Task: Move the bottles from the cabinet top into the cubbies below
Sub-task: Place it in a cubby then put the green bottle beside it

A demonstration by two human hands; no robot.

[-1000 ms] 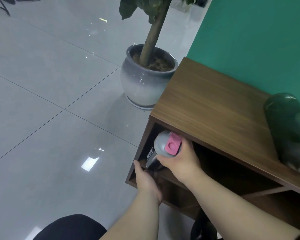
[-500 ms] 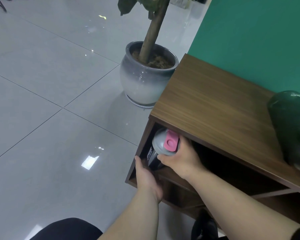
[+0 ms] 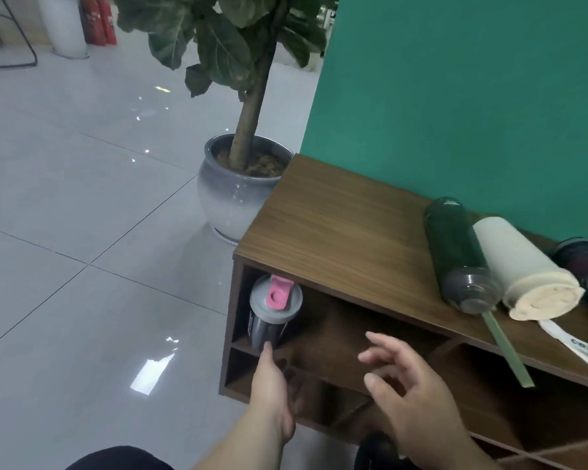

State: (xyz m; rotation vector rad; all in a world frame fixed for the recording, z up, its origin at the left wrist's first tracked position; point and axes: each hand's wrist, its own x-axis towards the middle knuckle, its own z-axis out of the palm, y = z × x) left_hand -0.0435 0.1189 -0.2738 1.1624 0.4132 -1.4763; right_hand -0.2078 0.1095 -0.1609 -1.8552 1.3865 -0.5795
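Observation:
A dark shaker bottle (image 3: pixel 272 313) with a grey lid and pink cap stands in the top-left cubby of the wooden cabinet (image 3: pixel 336 232). My left hand (image 3: pixel 274 388) reaches up from below, its fingertips touching the bottle's base. My right hand (image 3: pixel 404 385) hovers open in front of the cubbies, apart from the bottle. On the cabinet top lie a dark green bottle (image 3: pixel 455 256), a cream bottle (image 3: pixel 523 269) and a dark patterned bottle (image 3: pixel 584 266) at the right edge.
A potted plant in a grey ceramic pot (image 3: pixel 238 195) stands on the tiled floor just left of the cabinet. A green wall (image 3: pixel 455 96) backs the cabinet. A green strap (image 3: pixel 506 347) and a white printed strap (image 3: pixel 574 340) trail over the cabinet's front edge.
My right hand has let go of the shaker bottle and pulled back to the right, open. The bottle now stands upright in the cubby. The view has tilted up and widened.

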